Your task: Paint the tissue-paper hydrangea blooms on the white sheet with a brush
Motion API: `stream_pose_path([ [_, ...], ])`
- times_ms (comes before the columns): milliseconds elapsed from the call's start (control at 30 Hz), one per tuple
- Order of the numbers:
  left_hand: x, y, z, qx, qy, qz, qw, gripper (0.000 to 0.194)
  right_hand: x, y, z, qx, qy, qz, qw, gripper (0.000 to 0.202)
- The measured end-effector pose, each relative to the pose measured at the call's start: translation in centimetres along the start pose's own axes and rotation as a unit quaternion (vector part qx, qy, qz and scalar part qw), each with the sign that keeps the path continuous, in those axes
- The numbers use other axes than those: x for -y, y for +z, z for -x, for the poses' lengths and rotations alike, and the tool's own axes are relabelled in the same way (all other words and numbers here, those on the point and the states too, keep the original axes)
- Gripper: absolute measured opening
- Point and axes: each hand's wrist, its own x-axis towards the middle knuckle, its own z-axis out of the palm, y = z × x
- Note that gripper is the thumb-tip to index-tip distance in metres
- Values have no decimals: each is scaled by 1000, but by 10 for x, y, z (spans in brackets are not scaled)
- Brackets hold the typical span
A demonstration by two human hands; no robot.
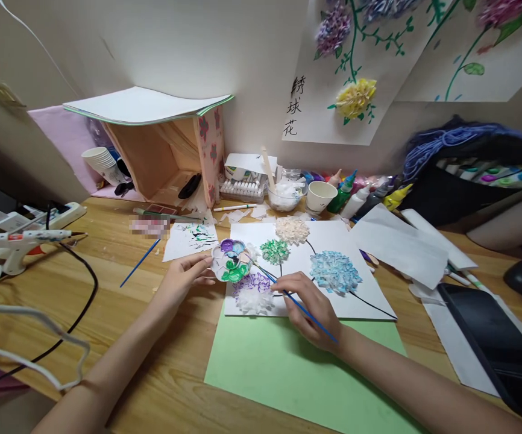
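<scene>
My left hand (pixel 188 273) grips the edge of a small round paint palette (pixel 218 265) with purple, blue, green and black paint in its wells. In my right hand (pixel 308 304) is a blue paintbrush (pixel 304 308), its tip beside the palette's right rim. Beneath both lies a white sheet (pixel 333 235) bearing raised paper flowers. The lower left flower (pixel 254 295) is partly purple and partly white. A green flower (pixel 275 252), a cream flower (pixel 292 229) and a blue flower (pixel 336 271) have dark painted stems. Light green paper (pixel 297 367) lies under the sheet.
Behind the sheet stand a paper cup (pixel 321 196), a bowl of white scraps (pixel 286 196) and paint bottles (pixel 345 190). A glue gun (pixel 21 244) with cables is at left, near another blue brush (pixel 140 263). A dark tablet-like device (pixel 496 343) lies at right.
</scene>
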Motion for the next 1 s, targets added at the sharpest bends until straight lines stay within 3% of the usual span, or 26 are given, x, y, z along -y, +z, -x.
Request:
stream_pose_path([
  [300,-1,3,6,45,2,-32,998,36,-2,0,1,53,-8,-13,998,39],
  [533,2,1,6,76,22,-54,995,31,-3,1,3,68,30,-8,997,37],
  [1000,1,3,6,72,27,-57,995,30,-2,0,3,64,10,-13,998,38],
])
